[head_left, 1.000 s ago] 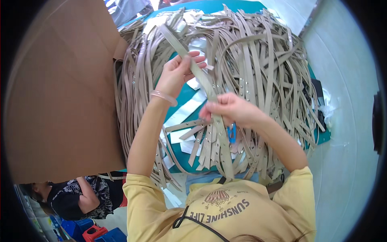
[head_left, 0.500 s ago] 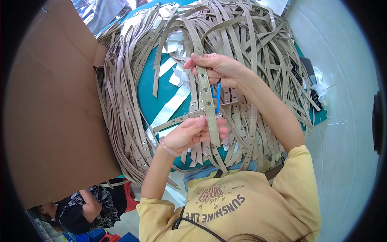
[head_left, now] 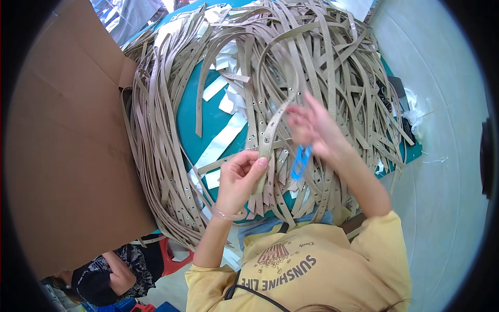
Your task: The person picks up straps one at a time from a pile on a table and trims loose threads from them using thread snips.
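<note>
Between the thumb and fingers of my left hand (head_left: 241,174) is the end of a beige belt strap (head_left: 269,132) with metal eyelets. The strap curves up and away from that hand toward the pile. My right hand (head_left: 314,127) is just right of the strap, blurred by motion, and appears apart from it. A small blue tool (head_left: 301,162) with a long slot juts out below the right palm, held in that hand; its kind is too smeared to make out. Many similar beige straps (head_left: 358,78) lie heaped beneath and beyond both hands.
A green tabletop (head_left: 189,112) shows between the strap bundles, with white paper strips (head_left: 223,138) on it. A large cardboard box (head_left: 67,135) stands at left. Clear plastic (head_left: 413,112) lies at the right edge. Another person (head_left: 117,273) is at lower left, near a red stool (head_left: 174,260).
My right hand has let go of the strap and moved right and down, bringing the blue tool into fuller view. My left hand still pinches the strap, which now bends to the right.
</note>
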Tool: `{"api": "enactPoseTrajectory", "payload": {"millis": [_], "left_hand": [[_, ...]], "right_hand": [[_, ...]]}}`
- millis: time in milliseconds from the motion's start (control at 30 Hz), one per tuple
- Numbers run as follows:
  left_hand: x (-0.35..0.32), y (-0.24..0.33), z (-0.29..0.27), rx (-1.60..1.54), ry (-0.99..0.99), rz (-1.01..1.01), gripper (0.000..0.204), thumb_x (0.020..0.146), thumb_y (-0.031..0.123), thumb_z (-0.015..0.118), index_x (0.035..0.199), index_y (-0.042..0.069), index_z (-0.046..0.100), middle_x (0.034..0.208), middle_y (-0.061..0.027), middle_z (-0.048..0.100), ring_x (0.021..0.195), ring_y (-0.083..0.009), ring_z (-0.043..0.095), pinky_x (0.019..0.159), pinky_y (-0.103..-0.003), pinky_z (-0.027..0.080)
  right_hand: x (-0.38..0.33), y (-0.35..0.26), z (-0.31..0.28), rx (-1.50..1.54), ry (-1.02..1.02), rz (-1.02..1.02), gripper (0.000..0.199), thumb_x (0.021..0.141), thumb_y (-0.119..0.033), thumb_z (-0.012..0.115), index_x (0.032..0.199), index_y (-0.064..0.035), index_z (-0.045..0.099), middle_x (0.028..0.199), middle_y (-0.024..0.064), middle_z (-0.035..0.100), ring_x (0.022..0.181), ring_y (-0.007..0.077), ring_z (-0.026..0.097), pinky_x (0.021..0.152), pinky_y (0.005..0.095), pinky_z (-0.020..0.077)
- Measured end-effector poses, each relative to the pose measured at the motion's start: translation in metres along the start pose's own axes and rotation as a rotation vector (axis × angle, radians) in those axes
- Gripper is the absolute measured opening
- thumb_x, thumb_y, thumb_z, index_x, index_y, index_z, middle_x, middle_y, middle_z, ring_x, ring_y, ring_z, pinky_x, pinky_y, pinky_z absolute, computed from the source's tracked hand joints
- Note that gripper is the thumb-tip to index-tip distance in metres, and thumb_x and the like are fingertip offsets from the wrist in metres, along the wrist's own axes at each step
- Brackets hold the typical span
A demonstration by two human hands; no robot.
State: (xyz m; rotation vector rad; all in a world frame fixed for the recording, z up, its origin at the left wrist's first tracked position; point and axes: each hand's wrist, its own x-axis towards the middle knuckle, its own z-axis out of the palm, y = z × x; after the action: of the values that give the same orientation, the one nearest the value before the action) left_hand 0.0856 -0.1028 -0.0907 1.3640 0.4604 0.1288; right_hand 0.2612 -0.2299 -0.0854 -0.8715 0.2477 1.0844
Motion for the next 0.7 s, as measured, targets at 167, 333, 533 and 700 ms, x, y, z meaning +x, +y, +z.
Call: {"api": "enactPoseTrajectory", "payload": {"millis": [167, 333, 533, 700], "left_hand": [[0.000, -0.008, 0.000, -0.048, 0.075, 0.117, 0.019, 0.084, 0.007, 0.063, 0.100, -0.003, 0.058, 0.089, -0.0031, 0.062, 0.077, -0.0057, 0.058, 0.070, -0.019, 0.047], [0.006, -0.009, 0.000, -0.107, 0.087, 0.110, 0.026, 0.081, 0.001, 0.065, 0.105, -0.005, 0.057, 0.096, -0.0079, 0.063, 0.087, -0.0100, 0.061, 0.078, -0.022, 0.050], [0.008, -0.009, -0.001, -0.143, 0.080, 0.024, 0.031, 0.080, -0.002, 0.063, 0.110, -0.005, 0.056, 0.099, -0.0118, 0.065, 0.086, -0.0112, 0.062, 0.077, -0.023, 0.051], [0.005, -0.013, 0.005, -0.123, 0.136, 0.092, 0.031, 0.079, -0.004, 0.063, 0.109, -0.008, 0.055, 0.096, -0.0122, 0.065, 0.088, -0.0130, 0.063, 0.077, -0.023, 0.052]], "right_hand": [[-0.073, 0.089, -0.049, 0.002, -0.162, 0.254, 0.039, 0.096, -0.035, 0.036, 0.112, -0.0017, 0.050, 0.069, -0.0014, 0.051, 0.038, 0.0030, 0.028, 0.037, 0.0196, 0.0235], [-0.112, 0.148, -0.066, 0.057, -0.207, 0.242, 0.033, 0.094, -0.025, 0.044, 0.116, -0.0010, 0.047, 0.076, 0.0017, 0.051, 0.044, 0.0046, 0.029, 0.044, 0.0198, 0.0258], [-0.102, 0.149, -0.084, 0.042, -0.143, 0.441, 0.035, 0.094, -0.026, 0.044, 0.117, -0.0003, 0.045, 0.073, 0.0017, 0.050, 0.049, 0.0046, 0.031, 0.046, 0.0197, 0.0263], [-0.075, 0.143, -0.075, 0.017, -0.302, 0.594, 0.040, 0.095, -0.033, 0.043, 0.117, -0.0004, 0.046, 0.071, -0.0004, 0.048, 0.049, 0.0053, 0.029, 0.048, 0.0214, 0.0267]]}}
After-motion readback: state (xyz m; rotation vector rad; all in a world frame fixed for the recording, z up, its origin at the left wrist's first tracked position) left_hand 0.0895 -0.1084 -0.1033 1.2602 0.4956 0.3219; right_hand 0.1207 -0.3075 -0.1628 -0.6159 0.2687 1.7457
